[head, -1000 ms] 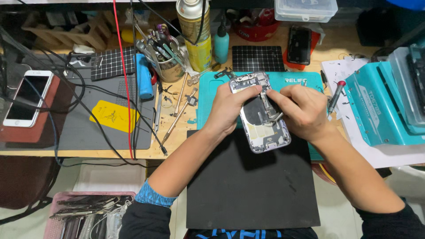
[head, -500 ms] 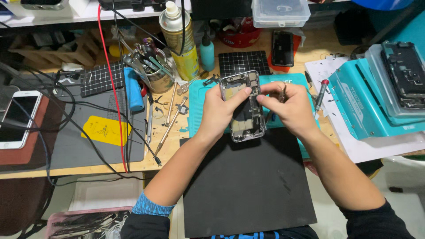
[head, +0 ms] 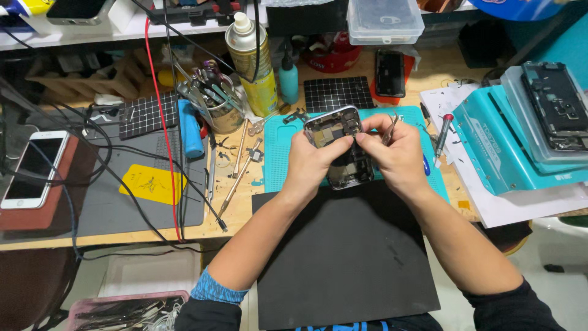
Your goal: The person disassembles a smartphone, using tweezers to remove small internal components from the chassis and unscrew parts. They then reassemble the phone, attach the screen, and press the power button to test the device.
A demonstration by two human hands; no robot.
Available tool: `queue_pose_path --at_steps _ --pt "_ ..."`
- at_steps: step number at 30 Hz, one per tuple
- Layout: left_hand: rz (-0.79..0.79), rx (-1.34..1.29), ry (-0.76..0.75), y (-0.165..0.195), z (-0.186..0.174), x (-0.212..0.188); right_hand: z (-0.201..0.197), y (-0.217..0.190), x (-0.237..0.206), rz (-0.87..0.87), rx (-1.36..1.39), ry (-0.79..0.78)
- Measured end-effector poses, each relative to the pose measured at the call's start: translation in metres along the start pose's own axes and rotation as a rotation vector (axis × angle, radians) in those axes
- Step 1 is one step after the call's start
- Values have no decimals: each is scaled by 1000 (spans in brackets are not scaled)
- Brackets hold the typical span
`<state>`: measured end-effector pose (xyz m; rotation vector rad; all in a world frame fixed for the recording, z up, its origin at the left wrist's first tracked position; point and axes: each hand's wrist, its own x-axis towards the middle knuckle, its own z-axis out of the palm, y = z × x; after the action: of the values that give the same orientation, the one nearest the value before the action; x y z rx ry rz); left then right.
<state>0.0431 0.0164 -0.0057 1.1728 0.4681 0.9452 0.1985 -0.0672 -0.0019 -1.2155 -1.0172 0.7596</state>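
an opened phone body with its inner parts showing is held above the teal mat at the desk's centre, its long axis running from 11 o'clock down to 5 o'clock. the left hand clamps its 9 o'clock edge; the right hand closes on the 3 o'clock edge, thumb tips meeting over the middle, thin tweezers tucked in its fingers. both hands sit equally near.
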Motion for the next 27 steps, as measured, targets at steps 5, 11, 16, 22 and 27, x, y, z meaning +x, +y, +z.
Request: queue_pose_path --at_steps 5,11,16,22,27 --pt "24 4 -4 -2 2 -2 1 -1 -4 -67 -57 -1" --pt "58 1 -33 0 0 -3 2 -6 -3 -16 -34 -9" --pt "105 56 -31 1 2 -4 3 -5 -3 -18 -41 -13" --pt "83 53 -15 2 2 -4 3 -5 -5 -47 -68 -12" --pt "46 4 -19 3 1 -4 3 -4 -5 -45 -19 5"
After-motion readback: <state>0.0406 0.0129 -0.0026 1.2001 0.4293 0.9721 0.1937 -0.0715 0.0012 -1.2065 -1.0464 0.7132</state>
